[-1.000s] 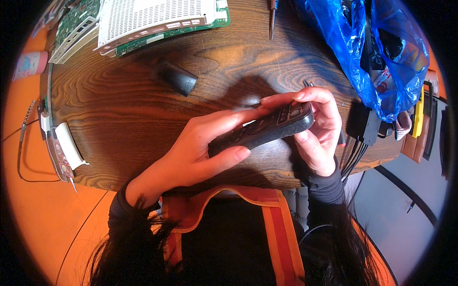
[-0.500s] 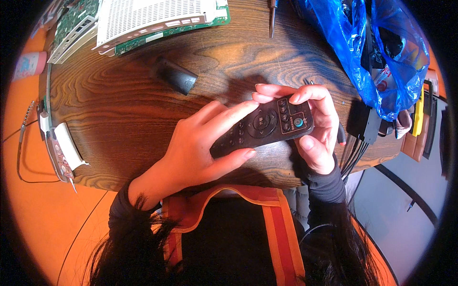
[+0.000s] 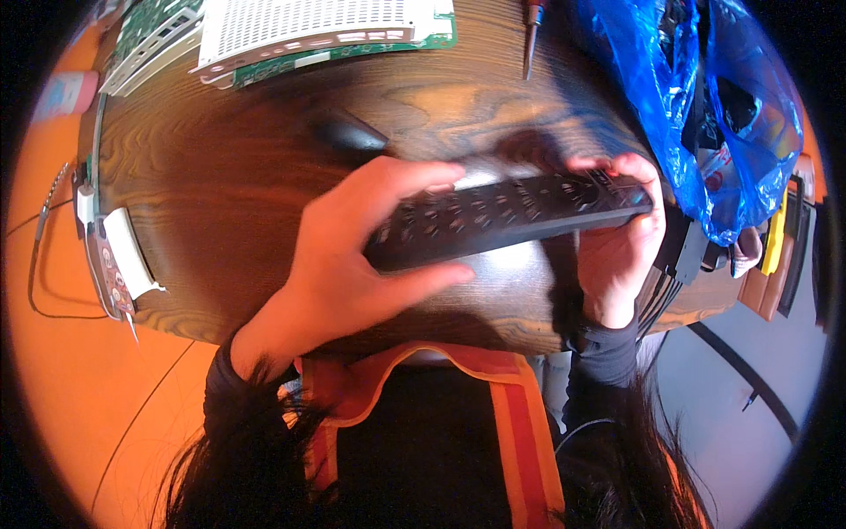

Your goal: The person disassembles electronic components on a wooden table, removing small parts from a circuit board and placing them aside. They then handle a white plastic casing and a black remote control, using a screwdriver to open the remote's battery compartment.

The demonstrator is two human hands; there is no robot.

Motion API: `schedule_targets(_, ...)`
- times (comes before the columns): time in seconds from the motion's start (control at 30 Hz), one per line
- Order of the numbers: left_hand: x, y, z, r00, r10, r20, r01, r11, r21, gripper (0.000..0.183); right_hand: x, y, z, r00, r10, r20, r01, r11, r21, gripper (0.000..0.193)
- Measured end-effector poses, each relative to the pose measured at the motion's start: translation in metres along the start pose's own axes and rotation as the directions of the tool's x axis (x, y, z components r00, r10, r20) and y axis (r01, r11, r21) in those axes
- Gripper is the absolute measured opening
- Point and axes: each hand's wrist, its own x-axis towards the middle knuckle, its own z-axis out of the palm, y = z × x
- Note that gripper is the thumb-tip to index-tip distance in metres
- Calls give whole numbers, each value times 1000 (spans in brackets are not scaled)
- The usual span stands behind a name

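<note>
Remote control (image 3: 511, 220), held between both hands: black plastic, matt casing, rows of small moulded buttons. Tabletop (image 3: 220, 176) beneath the hands: dark wood, pronounced grain, polished with a glossy sheen. Bag (image 3: 679, 97) beyond the right hand: thin blue plastic film, crinkled, shiny. Perforated panel (image 3: 308, 22) beyond the left hand: white, matt.

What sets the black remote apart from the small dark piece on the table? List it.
The black remote is long, covered in buttons and held in the air by the left hand and right hand. The small dark piece is short, plain and lies untouched on the wooden table. Both are dark.
</note>
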Motion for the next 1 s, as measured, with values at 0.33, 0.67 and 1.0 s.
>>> schedule_targets(0.33, -5, -26, -5, 940, -279, 198, 340, 688, -641, 39, 0, -6, 10, 924, 98, -370, -181, 963, -198, 19)
schedule_targets(0.67, 4, -5, -6, 963, -264, 62, 248, 767, -591, 37, -2, -3, 3, 951, 134, -279, -210, 942, -263, 19)
schedule_targets(1.0, 0, -24, 4, 990, -103, -95, 10, 732, -681, 33, -17, 8, 16, 828, 373, 420, 26, 721, -692, 31)
